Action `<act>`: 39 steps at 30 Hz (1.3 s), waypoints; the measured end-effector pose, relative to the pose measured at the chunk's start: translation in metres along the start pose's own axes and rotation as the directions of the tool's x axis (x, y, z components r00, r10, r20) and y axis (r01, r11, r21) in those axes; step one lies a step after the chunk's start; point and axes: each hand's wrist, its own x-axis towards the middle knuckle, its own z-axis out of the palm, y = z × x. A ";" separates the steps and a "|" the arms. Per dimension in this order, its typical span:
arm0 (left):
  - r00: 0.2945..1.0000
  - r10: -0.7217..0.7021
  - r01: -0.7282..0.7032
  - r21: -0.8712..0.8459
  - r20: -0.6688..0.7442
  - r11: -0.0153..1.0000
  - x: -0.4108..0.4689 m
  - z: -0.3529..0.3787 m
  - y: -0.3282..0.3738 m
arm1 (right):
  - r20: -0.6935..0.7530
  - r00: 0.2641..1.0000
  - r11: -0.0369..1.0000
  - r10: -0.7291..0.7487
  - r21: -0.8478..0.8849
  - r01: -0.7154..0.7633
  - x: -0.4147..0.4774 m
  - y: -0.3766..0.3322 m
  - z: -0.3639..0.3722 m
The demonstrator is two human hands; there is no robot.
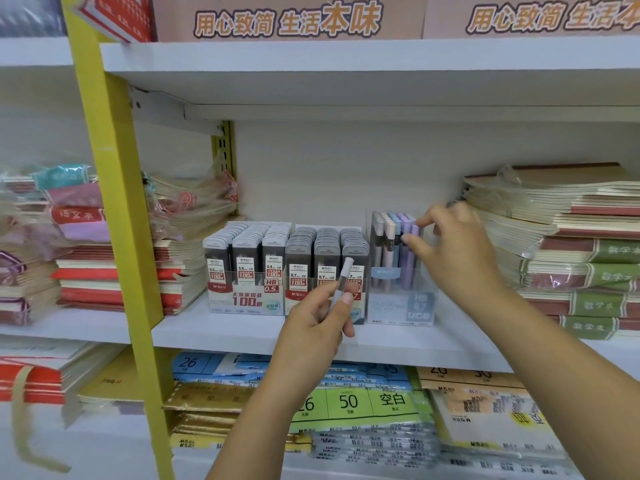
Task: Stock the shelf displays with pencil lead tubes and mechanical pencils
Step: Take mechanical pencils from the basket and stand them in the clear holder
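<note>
On the white middle shelf (221, 330) stand two display boxes of dark pencil lead tubes, the 0.5 box (246, 268) on the left and the 0.7 box (325, 268) beside it. To their right stands a clear box of pastel mechanical pencils (398, 268). My left hand (318, 320) holds one white mechanical pencil (341, 282) upright in front of the 0.7 box. My right hand (457, 251) reaches over the clear box, its fingertips pinching the top of a purple pencil (414, 237) that stands in it.
Stacks of notebooks (568, 251) crowd the shelf to the right, and more wrapped notebooks (114, 268) lie to the left. A yellow upright post (114, 202) crosses the left side. Packs of loose-leaf paper (349, 407) fill the shelf below. Another shelf board (346, 64) hangs overhead.
</note>
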 end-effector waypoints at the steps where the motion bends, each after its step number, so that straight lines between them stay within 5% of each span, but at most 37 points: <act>1: 1.000 -0.004 0.004 -0.011 0.007 1.000 0.000 0.001 0.001 | -0.039 0.999 0.998 0.020 0.064 -0.017 -0.007 -0.003 -0.004; 4: 0.999 -0.003 0.005 -0.050 0.049 0.999 -0.001 0.005 0.006 | -0.001 0.999 0.938 0.040 0.345 -0.037 -0.033 -0.020 -0.014; 9: 0.993 -0.018 0.028 -0.081 0.119 0.996 -0.003 0.020 0.011 | 0.448 0.893 0.695 -0.046 0.656 -0.293 -0.052 -0.042 -0.023; 12: 0.995 -0.013 0.019 -0.057 0.098 0.998 -0.003 0.026 0.013 | 0.420 0.905 0.644 -0.059 0.709 -0.287 -0.052 -0.040 -0.028; 14: 0.999 0.049 -0.049 0.060 0.011 0.997 0.000 0.028 0.013 | 0.278 0.960 0.643 0.018 0.733 -0.224 -0.048 -0.034 -0.035; 16: 0.982 0.166 -0.136 0.279 -0.087 0.951 0.005 0.029 0.011 | 0.025 0.992 0.668 0.125 0.737 -0.102 -0.038 -0.026 -0.048; 18: 0.927 0.351 -0.206 0.605 -0.131 0.769 0.009 0.027 0.004 | -0.181 0.975 0.700 0.132 0.714 0.037 -0.028 -0.019 -0.061; 20: 0.856 0.500 -0.213 0.790 -0.132 0.575 0.014 0.026 -0.002 | -0.254 0.966 0.761 0.044 0.635 0.133 -0.019 -0.015 -0.066; 22: 0.822 0.555 -0.195 0.850 -0.130 0.489 0.018 0.025 -0.009 | -0.221 0.974 0.844 -0.054 0.511 0.163 -0.012 -0.015 -0.062; 31: 0.840 0.526 -0.147 0.878 -0.132 0.455 0.026 0.024 -0.029 | 0.067 0.989 0.958 -0.134 0.263 0.112 -0.009 -0.012 -0.029; 39: 0.836 0.531 -0.144 0.877 -0.140 0.459 0.028 0.025 -0.032 | 0.038 0.994 0.960 -0.105 0.266 0.091 -0.009 0.004 -0.040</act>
